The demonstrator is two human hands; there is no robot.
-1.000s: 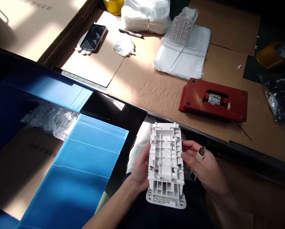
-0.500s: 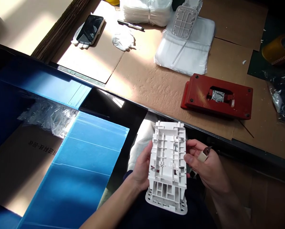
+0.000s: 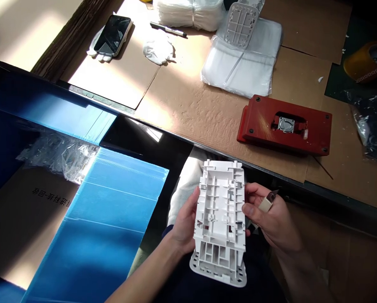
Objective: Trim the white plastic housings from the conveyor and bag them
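Observation:
A white molded plastic housing (image 3: 220,202), ribbed inside and with a wider slotted base at its lower end, is held above my lap. My left hand (image 3: 185,223) grips its left edge. On the other side, my right hand (image 3: 272,214) pinches the right edge with thumb and fingers. That same hand also holds a utility knife (image 3: 266,203) with a pale handle; its short blade points up and away from the housing. Part of the knife is hidden in the palm.
A red fixture (image 3: 289,126) sits on the cardboard-covered bench. Behind are plastic bags (image 3: 239,71), another white part (image 3: 242,25), a pen (image 3: 168,30), a phone (image 3: 115,35), white gloves (image 3: 158,49) and tape (image 3: 367,62). At left stands an open blue box (image 3: 112,193).
The view has shifted slightly, so the bench things sit a little further left and up. Both hands keep their grip on the housing, which has barely moved.

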